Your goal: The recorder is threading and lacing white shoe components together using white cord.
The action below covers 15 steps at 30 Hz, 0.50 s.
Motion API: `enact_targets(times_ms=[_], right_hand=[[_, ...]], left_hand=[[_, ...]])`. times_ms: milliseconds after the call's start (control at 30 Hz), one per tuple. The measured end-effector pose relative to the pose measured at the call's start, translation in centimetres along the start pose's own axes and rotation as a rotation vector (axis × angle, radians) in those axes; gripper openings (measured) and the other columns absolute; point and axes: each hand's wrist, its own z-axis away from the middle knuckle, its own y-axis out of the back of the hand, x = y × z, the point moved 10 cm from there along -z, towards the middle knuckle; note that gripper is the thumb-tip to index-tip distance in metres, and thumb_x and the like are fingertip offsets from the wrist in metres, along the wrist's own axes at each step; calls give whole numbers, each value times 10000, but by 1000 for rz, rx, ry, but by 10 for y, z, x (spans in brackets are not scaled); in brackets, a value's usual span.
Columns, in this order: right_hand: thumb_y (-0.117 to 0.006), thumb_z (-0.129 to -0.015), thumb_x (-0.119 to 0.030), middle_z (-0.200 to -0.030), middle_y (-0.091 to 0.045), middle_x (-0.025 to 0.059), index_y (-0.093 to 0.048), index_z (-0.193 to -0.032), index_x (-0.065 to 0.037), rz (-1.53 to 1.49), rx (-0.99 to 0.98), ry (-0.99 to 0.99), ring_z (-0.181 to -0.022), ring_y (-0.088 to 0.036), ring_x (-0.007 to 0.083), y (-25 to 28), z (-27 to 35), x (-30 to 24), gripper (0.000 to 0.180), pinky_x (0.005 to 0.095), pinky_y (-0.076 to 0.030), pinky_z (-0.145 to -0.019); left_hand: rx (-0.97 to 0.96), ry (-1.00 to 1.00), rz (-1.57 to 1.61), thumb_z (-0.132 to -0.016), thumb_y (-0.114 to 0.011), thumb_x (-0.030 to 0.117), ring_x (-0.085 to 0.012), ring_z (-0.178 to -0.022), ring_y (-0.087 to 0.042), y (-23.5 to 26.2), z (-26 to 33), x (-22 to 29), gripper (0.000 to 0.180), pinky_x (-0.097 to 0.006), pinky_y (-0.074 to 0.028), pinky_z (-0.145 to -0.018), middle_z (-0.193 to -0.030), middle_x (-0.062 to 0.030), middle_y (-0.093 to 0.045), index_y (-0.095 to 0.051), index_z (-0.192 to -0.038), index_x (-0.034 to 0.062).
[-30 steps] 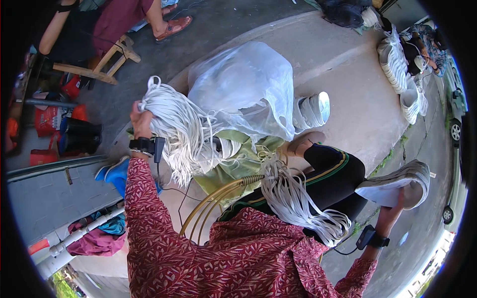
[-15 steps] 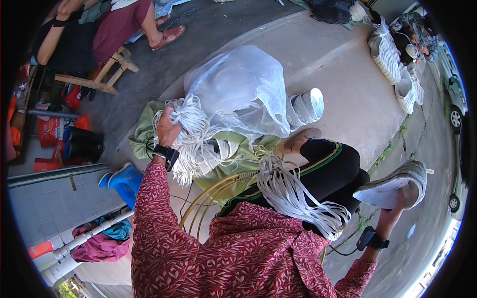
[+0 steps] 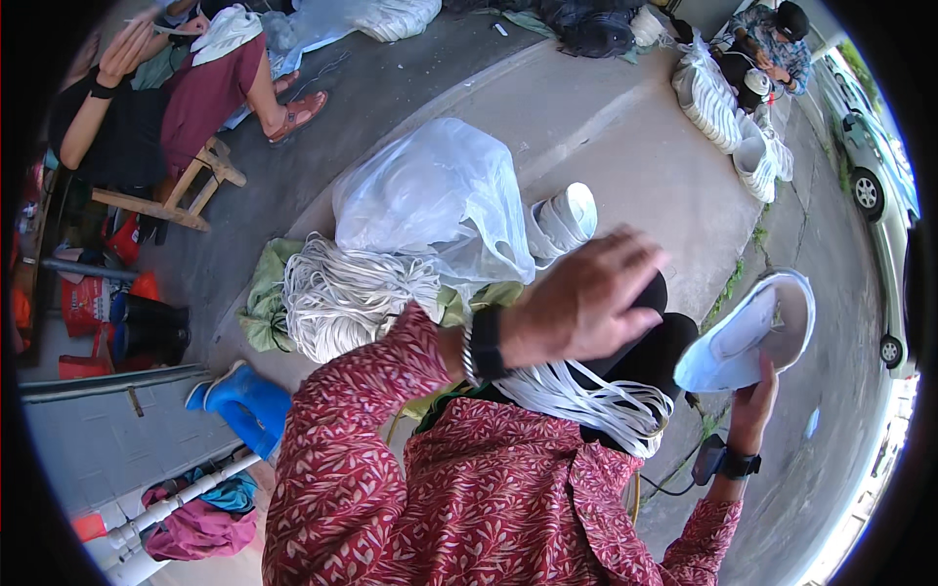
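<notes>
My left hand [image 3: 586, 303] hovers open over my lap with its fingers spread and nothing in it; a dark watch sits on that wrist. Under it a bunch of white flat strips [image 3: 586, 400] hangs across my black-trousered knee. My right hand [image 3: 752, 400] holds up a white and pale-blue cupped piece [image 3: 747, 332] by its lower edge, out to the right. A thick bundle of white cords [image 3: 342, 293] lies on a green cloth [image 3: 259, 293] to the left of my left hand, beside a big clear plastic bag [image 3: 430, 195].
A stack of white cupped pieces [image 3: 562, 220] stands behind the bag. A person sits on a wooden stool [image 3: 176, 190] at upper left. Another person sits by piles of white pieces [image 3: 723, 107] at upper right. A blue boot [image 3: 239, 396] lies lower left; cars [image 3: 874, 166] are parked at right.
My left hand has let go of the cord bundle, which now lies on the green cloth, and has swung right over my lap. My right hand has lifted the cupped piece higher.
</notes>
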Motion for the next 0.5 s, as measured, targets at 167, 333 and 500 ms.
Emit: enact_targets(times_ms=[167,333,500], right_hand=[[-517,-898,-143,-1109,-551,102,-468,-1212,2,-147,-93,-138,-997,-553,211,-23,24,36,350,335,-460,-821],[-610,-852,-112,-1363,-395,166,-157,-1429,-16,450,-117,326,-1228,-421,243,-67,76,-4,740,352,-345,-1019],[-663,-834,-257,-1317,-437,164,-215,-1417,-11,578,-103,392,-1174,-467,230,-50,89,-27,775,360,-375,-972]], left_hand=[[-244,-26,172,-747,-646,480,-461,-1331,-173,-174,-2,72,921,-495,-155,-1094,-1391,-312,-248,-261,-1338,-112],[-34,293,481,-743,-703,341,-411,-1193,-414,-219,-16,45,796,-438,-304,-1031,-1255,-305,-424,-321,-1294,-89],[-73,429,1105,-796,-505,-7,-179,-964,-581,-214,-40,34,386,-285,-466,-844,-1065,-114,-590,-479,-1180,-38]])
